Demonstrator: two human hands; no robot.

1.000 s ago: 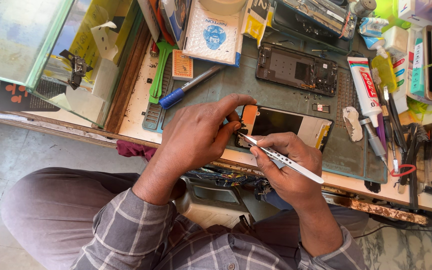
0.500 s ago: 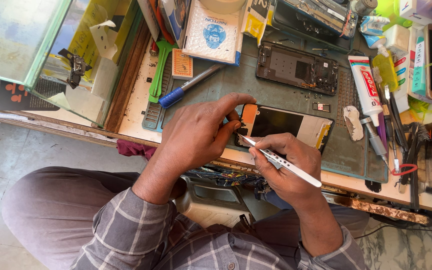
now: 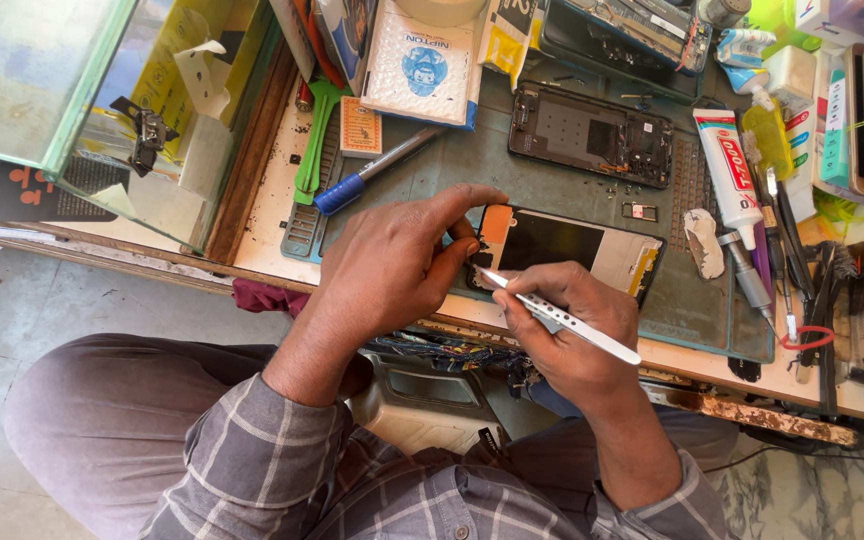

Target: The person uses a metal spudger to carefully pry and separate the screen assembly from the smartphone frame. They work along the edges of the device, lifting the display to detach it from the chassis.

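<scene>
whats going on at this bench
A person seated at a cluttered bench is working on an opened phone screen panel lying on a green work mat. The left hand steadies the panel's orange-tinted end, while the right hand holds white tweezers with the tip at that same end. A second phone frame, a blue pen and a glue tube lie nearby.
</scene>
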